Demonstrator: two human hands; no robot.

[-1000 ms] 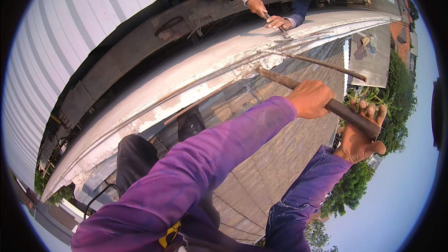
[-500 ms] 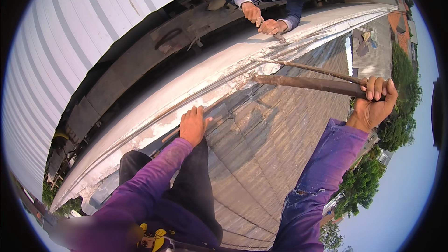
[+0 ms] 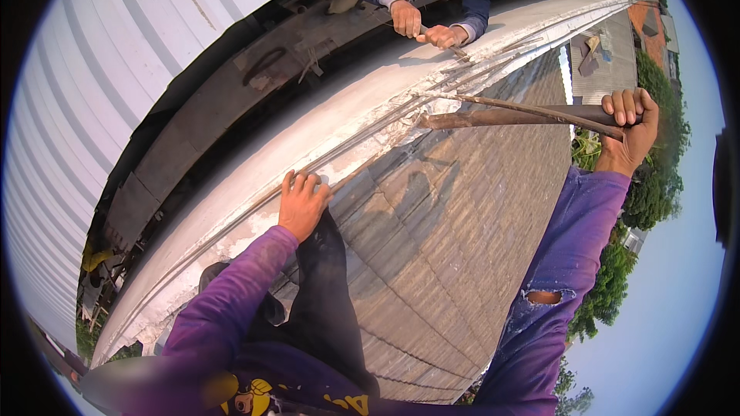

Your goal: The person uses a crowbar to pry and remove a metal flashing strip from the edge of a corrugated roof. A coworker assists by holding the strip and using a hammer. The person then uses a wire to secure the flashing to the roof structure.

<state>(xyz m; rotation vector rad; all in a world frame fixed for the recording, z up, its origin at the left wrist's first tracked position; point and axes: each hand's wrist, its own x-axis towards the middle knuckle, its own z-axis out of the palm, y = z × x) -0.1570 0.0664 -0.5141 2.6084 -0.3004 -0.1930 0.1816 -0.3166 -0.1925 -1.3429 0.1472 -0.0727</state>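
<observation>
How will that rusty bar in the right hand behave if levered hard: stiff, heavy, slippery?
Probably stiff: the bar runs straight from the right hand to the chipped concrete edge with no visible sag. Likely heavy for its size, since it looks like rusted steel. The rough rust should give grip, but a round shaft could twist in the fist.

— Any packages, labels, signs or screens up here?

— None that show. The one printed thing is a yellow graphic point(image 3: 250, 399) on the dark clothing at the bottom edge of the view, rounded in shape, partly cut off and too blurred to make out further.
</observation>
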